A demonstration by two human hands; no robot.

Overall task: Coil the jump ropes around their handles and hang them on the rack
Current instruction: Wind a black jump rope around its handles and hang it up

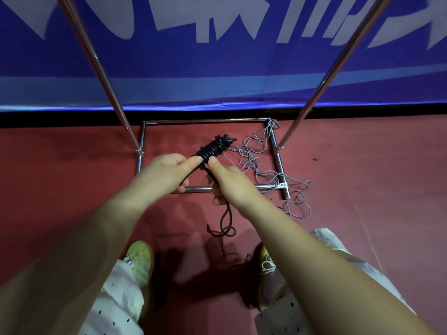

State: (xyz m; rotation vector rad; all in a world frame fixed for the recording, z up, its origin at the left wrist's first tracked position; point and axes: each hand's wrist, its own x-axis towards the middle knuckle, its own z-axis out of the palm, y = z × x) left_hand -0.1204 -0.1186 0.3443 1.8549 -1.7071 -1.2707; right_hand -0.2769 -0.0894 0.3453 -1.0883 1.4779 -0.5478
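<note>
Black jump rope (214,147): mostly coiled, my left hand (164,171) gripping the bundle, my right hand (232,182) pinching its trailing tail; grey rope (261,163) loose on rack (277,151) base, neither hung.

A dull red, smooth floor (72,194) fills the lower view, marked with dark shadows. Behind it hangs a broad blue fabric banner (217,76) with large pale lettering and a lighter blue band, ending above a black strip (60,118) at floor level.
</note>
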